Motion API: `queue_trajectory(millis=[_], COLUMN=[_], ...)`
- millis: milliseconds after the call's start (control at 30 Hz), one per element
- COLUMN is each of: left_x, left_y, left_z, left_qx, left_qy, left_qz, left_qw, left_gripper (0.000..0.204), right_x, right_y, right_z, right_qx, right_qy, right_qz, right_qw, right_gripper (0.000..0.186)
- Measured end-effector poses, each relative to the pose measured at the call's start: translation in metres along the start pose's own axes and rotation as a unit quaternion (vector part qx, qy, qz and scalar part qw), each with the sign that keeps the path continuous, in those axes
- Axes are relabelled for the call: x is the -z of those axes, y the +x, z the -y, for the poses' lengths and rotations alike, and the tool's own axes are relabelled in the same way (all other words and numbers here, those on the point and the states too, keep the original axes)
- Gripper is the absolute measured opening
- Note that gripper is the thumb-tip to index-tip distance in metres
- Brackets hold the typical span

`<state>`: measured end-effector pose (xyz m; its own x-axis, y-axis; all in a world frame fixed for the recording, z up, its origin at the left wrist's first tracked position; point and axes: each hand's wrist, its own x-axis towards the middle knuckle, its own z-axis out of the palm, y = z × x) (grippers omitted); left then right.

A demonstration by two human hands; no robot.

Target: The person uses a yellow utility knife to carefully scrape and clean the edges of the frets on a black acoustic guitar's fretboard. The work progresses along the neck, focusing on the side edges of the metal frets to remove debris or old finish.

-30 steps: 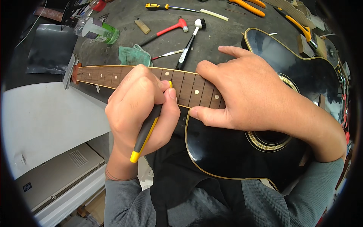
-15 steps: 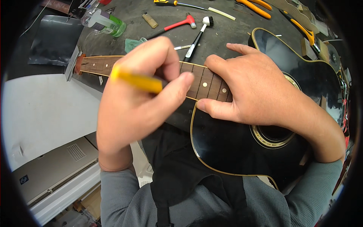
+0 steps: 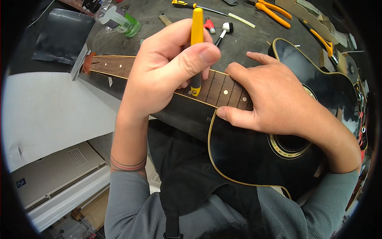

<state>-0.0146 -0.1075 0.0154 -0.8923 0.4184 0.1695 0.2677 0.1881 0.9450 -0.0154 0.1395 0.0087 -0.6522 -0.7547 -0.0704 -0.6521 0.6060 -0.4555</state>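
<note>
Upright in my left hand (image 3: 161, 75) is a yellow-and-black handled tool (image 3: 197, 30), gripped between thumb and curled fingers. Its lower yellow end, with a small hole, is over the fretboard (image 3: 215, 85) of a black acoustic guitar (image 3: 242, 155); whether it touches the wood I cannot tell. The dark wood fretboard has round pale dots and no strings show on it. My right hand (image 3: 274, 95) straddles the fretboard where neck meets body, thumb on the near edge and fingers on the far edge, holding the neck. Its forearm crosses the body and partly hides the soundhole.
Beyond the neck lie a red-headed hammer (image 3: 210, 26), a black-bristled brush (image 3: 227, 28), a screwdriver (image 3: 185, 4), a pale strip (image 3: 241, 20) and orange-handled pliers (image 3: 274, 14). A clear-and-green bottle (image 3: 129, 26) is at far left. A metal piece (image 3: 78, 63) stands by the neck's far-left end.
My left hand has moved right along the neck, and the tool has swung from pointing left to upright. My right hand keeps its place on the neck. The whole view has shifted slightly.
</note>
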Motion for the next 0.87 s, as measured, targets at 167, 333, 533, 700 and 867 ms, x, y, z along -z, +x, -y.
queue_trajectory(millis=[167, 333, 533, 700, 867], left_x=[-0.005, -0.003, 0.002, 0.003, 0.003], left_y=[0.008, 0.016, 0.019, 0.024, 0.025], left_z=[-0.002, -0.006, -0.011, -0.013, -0.013], left_qx=[0.042, 0.099, 0.138, 0.153, 0.166], left_qy=[-0.002, 0.020, 0.012, 0.025, 0.022], left_qz=[-0.002, 0.017, 0.038, 0.055, 0.052], left_qw=[0.999, 0.995, 0.990, 0.986, 0.985], left_gripper=[0.031, 0.031, 0.033, 0.034, 0.036], right_x=[0.002, 0.004, 0.002, 0.000, 0.000], right_y=[0.000, 0.001, 0.000, 0.000, 0.001], right_z=[0.003, 0.004, 0.005, 0.003, 0.003], right_qx=[-0.012, -0.018, -0.012, -0.004, -0.001], right_qy=[-0.003, -0.003, -0.006, 0.006, 0.012], right_qz=[0.011, 0.022, 0.012, 0.000, 0.000], right_qw=[1.000, 1.000, 1.000, 1.000, 1.000], right_gripper=[0.050, 0.051, 0.052, 0.053, 0.054])
